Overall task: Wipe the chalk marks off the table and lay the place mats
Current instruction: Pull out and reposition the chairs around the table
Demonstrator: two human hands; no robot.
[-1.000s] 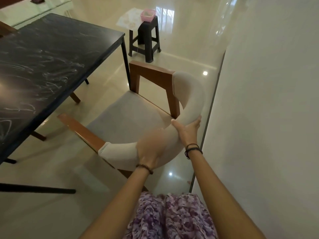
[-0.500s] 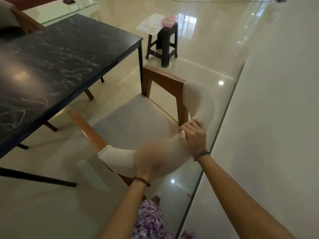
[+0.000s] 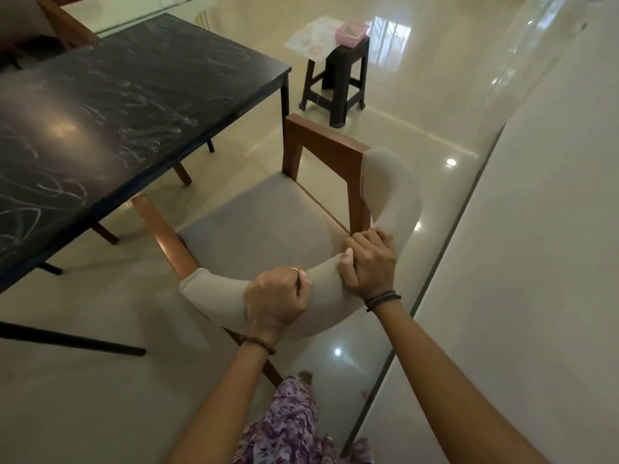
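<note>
Nothing of the task itself looks done to me at this moment. I see the dark counter [image 3: 134, 95] covered with white chalk marks [image 3: 60, 189] over nearly all of its top, and no place mat lies on it. Both my hands are busy with the chair [image 3: 254, 229] that stands just beside the counter, on its right side. My left hand [image 3: 278, 299] has its grip closed around the padded curved backrest [image 3: 392, 195], fingers curled over the top edge. My right hand [image 3: 368, 259] has its grip clamped on the same backrest, a little farther along the curve.

Beyond the chair, well apart from the counter, a dark stool [image 3: 338, 78] carries a pink tub [image 3: 351, 31] and a pale patterned sheet [image 3: 315, 38] which hangs over its edge; I think this may be the place mats, but I cannot tell. I see no wiping cloth anywhere.

My judgement: I am only making room at the counter. All the wiping and all the laying of mats are left to do
</note>
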